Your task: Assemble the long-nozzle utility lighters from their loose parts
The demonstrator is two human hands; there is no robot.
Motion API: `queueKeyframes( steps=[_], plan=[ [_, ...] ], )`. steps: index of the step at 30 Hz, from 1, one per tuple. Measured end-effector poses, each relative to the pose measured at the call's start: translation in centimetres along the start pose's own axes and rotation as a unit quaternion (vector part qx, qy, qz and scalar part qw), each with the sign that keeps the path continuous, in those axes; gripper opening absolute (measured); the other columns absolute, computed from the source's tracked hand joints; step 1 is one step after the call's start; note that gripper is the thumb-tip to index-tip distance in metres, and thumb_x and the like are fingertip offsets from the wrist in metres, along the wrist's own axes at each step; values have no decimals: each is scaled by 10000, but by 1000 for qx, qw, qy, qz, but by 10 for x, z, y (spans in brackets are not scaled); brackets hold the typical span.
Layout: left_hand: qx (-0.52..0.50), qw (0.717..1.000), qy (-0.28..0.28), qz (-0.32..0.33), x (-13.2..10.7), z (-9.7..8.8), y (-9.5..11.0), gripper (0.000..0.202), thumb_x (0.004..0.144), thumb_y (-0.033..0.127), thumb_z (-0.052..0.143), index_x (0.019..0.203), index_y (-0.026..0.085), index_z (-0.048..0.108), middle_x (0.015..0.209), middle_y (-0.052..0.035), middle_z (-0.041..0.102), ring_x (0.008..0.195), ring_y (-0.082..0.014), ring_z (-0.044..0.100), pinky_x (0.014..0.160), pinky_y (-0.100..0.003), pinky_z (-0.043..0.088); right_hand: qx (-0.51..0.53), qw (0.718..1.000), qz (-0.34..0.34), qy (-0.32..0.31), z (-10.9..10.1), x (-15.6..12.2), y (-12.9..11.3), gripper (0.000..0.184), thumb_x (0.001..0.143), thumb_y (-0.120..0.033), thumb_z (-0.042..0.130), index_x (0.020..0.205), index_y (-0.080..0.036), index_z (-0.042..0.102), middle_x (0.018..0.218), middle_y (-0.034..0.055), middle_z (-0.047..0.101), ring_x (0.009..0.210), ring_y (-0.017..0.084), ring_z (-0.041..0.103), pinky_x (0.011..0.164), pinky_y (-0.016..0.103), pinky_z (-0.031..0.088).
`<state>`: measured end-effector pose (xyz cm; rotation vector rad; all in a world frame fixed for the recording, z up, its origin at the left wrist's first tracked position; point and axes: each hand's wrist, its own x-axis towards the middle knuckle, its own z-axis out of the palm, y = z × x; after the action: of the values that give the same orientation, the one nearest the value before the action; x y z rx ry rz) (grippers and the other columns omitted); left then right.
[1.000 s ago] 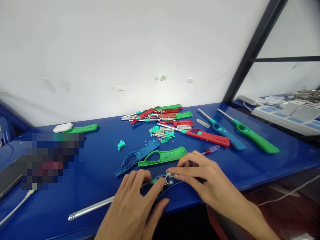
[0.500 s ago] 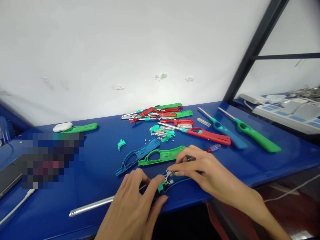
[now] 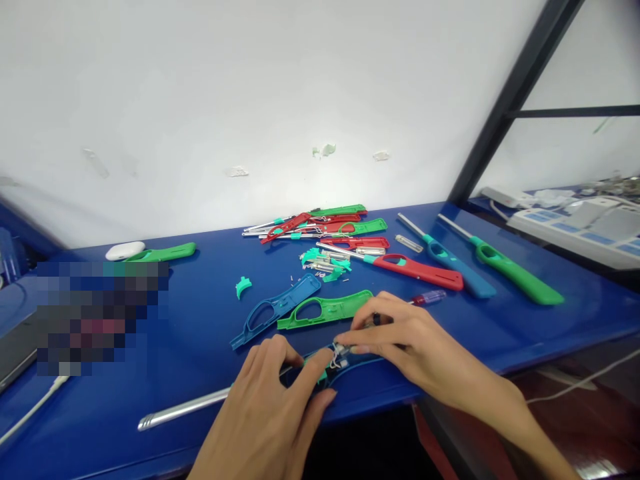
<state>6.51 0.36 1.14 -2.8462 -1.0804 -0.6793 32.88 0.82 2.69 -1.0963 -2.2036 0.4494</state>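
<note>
My left hand (image 3: 273,400) grips an opened blue gas lighter (image 3: 357,368) low over the front edge of the table, thumb on the near side and fingers on the far side. Its silver tube (image 3: 187,408) sticks out to the left, past my hand. Between my hands show a teal trigger piece (image 3: 323,379) and thin white wires (image 3: 337,361), partly hidden by my fingers. My right hand (image 3: 413,340) pinches a small clear part (image 3: 343,348) at the wires, inside the lighter's shell. Just beyond lie a green half shell (image 3: 325,310) and a blue half shell (image 3: 273,312).
A purple-handled screwdriver (image 3: 429,297) lies beyond my right hand. Red, blue and green lighters (image 3: 520,273) rest at the right. Opened lighters (image 3: 320,227) pile up near the wall, with loose teal and clear parts (image 3: 327,263) before them. A white case (image 3: 125,251) sits at the left.
Both hands stay nearly in place. The teal trigger piece has shifted slightly under my left fingers, while my right fingertips keep pinching at the wires.
</note>
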Motion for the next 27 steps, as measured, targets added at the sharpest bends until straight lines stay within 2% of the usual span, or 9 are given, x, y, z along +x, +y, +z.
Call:
queueKeyframes(
  steps=[8,12,17,22,27],
  plan=[
    [0,1000,2,2,0,-1,0,401,1064,248,487,1458,288,551,1019,-76,517,841,-242,566,714,-417,572,-57,997,37,-26,-1,-8,-18,375,1080,-199,537,1347,-392,718,1158,40,669,1006,200,641,853,343,549],
    [-6,1000,5,7,1,-1,0,393,1057,231,500,1440,283,567,1025,-77,506,848,-243,562,711,-418,571,-78,996,45,-18,3,-14,-23,354,1095,-284,522,1394,-376,689,1194,55,660,1066,217,630,909,372,555],
    [-12,1000,-6,4,1,-1,-1,407,1054,234,512,1454,297,558,1035,-73,489,843,-238,549,710,-420,567,-99,994,51,-4,11,-20,-20,367,1094,-295,526,1421,-385,665,1228,51,646,1127,227,604,984,415,544],
    [-9,1000,3,7,-2,0,-2,441,1052,226,518,1486,304,533,1057,-80,488,883,-251,550,750,-440,573,-94,994,49,11,15,-22,-17,359,1097,-288,509,1407,-358,676,1254,81,587,1122,228,604,927,394,562],
    [-3,1000,-3,12,-3,1,-4,458,1047,223,537,1497,304,515,1073,-87,486,902,-264,546,746,-451,570,-90,994,55,5,15,-22,-17,361,1097,-285,509,1414,-364,663,1158,73,575,1012,207,623,861,380,567]
  ],
)
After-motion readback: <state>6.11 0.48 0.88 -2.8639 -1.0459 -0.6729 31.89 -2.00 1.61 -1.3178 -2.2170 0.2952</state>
